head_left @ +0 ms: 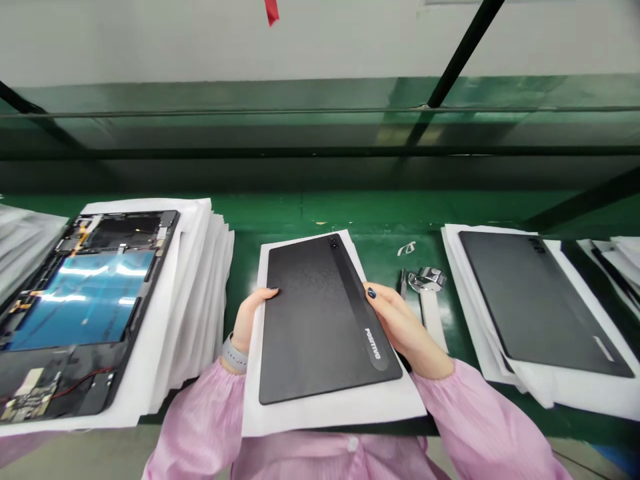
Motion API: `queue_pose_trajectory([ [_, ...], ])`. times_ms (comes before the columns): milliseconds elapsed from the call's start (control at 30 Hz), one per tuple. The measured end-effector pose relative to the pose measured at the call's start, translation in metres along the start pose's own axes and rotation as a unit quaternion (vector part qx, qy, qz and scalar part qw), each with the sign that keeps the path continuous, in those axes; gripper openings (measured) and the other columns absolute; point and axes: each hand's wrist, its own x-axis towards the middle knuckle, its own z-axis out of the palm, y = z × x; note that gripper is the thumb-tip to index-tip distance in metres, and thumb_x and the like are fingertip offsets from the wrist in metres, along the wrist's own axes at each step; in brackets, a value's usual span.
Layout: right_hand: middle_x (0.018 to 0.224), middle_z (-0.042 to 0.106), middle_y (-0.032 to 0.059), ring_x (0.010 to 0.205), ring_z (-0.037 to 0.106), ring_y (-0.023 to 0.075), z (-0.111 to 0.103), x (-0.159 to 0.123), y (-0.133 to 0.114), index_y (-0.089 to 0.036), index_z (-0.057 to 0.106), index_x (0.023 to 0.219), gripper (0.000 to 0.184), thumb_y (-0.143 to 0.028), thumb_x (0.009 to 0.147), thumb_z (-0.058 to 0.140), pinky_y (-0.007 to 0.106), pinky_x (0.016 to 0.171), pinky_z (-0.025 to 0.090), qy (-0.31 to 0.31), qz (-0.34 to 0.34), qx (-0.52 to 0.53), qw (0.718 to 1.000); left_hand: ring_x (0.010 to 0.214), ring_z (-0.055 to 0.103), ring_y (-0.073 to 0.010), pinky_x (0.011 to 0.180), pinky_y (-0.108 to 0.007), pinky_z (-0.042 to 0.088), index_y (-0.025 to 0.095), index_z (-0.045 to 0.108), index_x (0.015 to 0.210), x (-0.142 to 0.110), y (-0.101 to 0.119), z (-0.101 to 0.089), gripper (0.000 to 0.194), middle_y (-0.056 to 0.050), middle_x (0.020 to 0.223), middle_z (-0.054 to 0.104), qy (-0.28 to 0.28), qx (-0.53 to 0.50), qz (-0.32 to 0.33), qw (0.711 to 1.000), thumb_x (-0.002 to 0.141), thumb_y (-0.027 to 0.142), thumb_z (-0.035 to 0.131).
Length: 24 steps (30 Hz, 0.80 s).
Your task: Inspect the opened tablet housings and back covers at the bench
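Observation:
A dark grey tablet (310, 320) with its back facing up lies in front of me over a white foam sheet (330, 419). The word POSITIVO runs along its right side, and a camera bump sits in the top corner. My left hand (249, 320) grips its left edge, thumb on top and fingers hidden underneath. On the right edge, my right hand (400, 323) holds it the same way, with the fingers below out of sight. Beside my right hand lies a shiny metal piece (427, 279) with a white strip (433, 317) running from it.
An opened tablet (85, 287) showing its inner parts tops a stack of white sheets (195, 300) at left. Another closed tablet (540, 303) rests on white sheets at right. Behind the green table (290, 213) runs a dark rail (315, 153).

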Motion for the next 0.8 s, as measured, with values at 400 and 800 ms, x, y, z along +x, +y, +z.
queue_pose_trajectory([
  [400, 0.064, 0.062, -0.0005, 0.066, 0.062, 0.0214, 0.005, -0.006, -0.006, -0.025, 0.063, 0.069, 0.035, -0.056, 0.077, 0.079, 0.032, 0.062, 0.05, 0.0, 0.022, 0.047, 0.999, 0.082, 0.078, -0.0315, 0.077, -0.038, 0.062, 0.006, 0.075, 0.084, 0.004, 0.0, -0.004, 0.027, -0.013, 0.066, 0.078, -0.021, -0.027, -0.025, 0.999, 0.082, 0.02, 0.052],
  [800, 0.082, 0.074, -0.0025, 0.078, 0.071, 0.024, 0.015, 0.004, -0.015, -0.028, 0.067, 0.103, 0.035, -0.05, 0.077, 0.073, 0.035, 0.072, 0.056, 0.017, 0.043, 0.188, 0.981, 0.087, 0.077, -0.0315, 0.084, -0.041, 0.06, 0.003, 0.073, 0.094, 0.001, 0.003, -0.001, 0.037, -0.016, 0.078, 0.08, -0.01, -0.034, -0.026, 0.999, 0.076, 0.02, 0.046],
])
